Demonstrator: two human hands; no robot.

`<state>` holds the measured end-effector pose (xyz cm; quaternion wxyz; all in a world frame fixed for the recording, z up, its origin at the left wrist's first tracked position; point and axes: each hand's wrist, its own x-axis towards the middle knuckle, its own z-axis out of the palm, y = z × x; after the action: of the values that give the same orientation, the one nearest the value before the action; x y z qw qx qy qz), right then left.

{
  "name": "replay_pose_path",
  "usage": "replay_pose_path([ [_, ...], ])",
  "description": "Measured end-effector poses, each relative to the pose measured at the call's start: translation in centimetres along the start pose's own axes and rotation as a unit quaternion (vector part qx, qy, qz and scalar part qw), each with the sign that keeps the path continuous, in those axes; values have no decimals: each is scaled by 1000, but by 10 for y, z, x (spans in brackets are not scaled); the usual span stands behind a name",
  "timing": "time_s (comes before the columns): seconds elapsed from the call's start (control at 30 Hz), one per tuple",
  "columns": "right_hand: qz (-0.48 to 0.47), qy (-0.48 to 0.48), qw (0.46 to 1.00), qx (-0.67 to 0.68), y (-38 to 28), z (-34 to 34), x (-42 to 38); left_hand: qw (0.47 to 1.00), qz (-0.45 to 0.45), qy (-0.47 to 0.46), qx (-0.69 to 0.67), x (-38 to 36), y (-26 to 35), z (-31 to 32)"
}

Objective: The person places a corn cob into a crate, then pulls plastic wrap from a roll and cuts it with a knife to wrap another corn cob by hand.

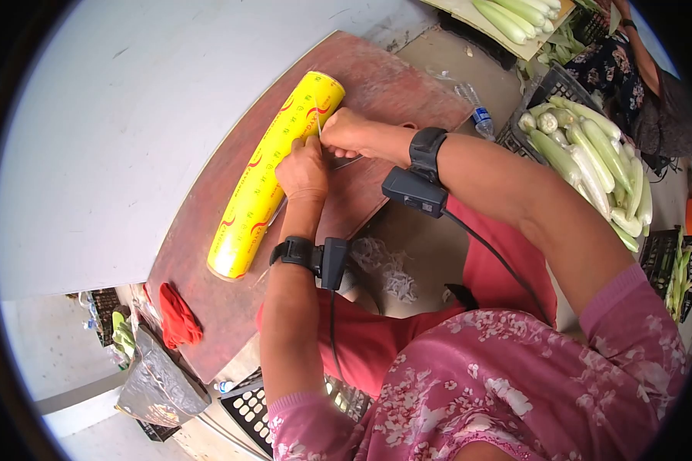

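A large yellow roll of wrapping film (277,177), printed with red and green marks, lies aslant on the reddish-brown table (384,84). My left hand (303,167) is closed at the near side of the roll, its fingertips pinched beside my right hand. My right hand (344,132) is curled into a fist close to the roll's upper end. A thin, pale, pointed blade-like piece (319,123) sticks up from between the hands, in front of the roll. Its handle is hidden, and what the left fingertips pinch is too small to make out.
A red cloth (179,316) lies at the table's lower left edge. A plastic bottle (480,119) is on the floor beyond the table. To the right, a crate holds several pale green long vegetables (592,157). Another person (646,84) is at upper right.
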<state>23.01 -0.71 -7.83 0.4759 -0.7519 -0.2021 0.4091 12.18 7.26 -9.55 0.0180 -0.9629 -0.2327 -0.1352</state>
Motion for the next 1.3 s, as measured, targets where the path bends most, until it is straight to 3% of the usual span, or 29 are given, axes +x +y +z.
replay_pose_path([
  [0.1,-21,25,995,-91,-3,3,9,999,3,16,-27,1,-5,1],
  [0.2,-290,133,892,-320,3,-13,25,999,-9,30,-44,0,-7,-2],
  [0.3,-311,161,905,-241,-8,-36,26,997,-8,49,-60,-2,-8,-3],
  [0.4,-338,136,883,-295,-22,-50,29,994,-4,63,-85,-4,-9,-6],
  [0.5,-394,27,848,-353,-30,-50,32,994,-14,59,-94,-6,-10,-12],
  [0.6,-449,0,786,-425,-32,-43,36,991,-8,79,-107,-6,-11,-10],
  [0.7,-408,-42,776,-479,-44,-40,40,987,0,100,-128,-7,-15,-11],
  [0.8,-547,-12,689,-475,-39,-46,53,988,-10,74,-137,-8,-13,-12],
  [1.1,-603,11,596,-530,-30,-57,52,986,-6,93,-136,-7,-12,-10],
  [1.3,-533,-40,633,-560,-35,-58,41,992,-9,32,-120,-9,-13,-15],
])
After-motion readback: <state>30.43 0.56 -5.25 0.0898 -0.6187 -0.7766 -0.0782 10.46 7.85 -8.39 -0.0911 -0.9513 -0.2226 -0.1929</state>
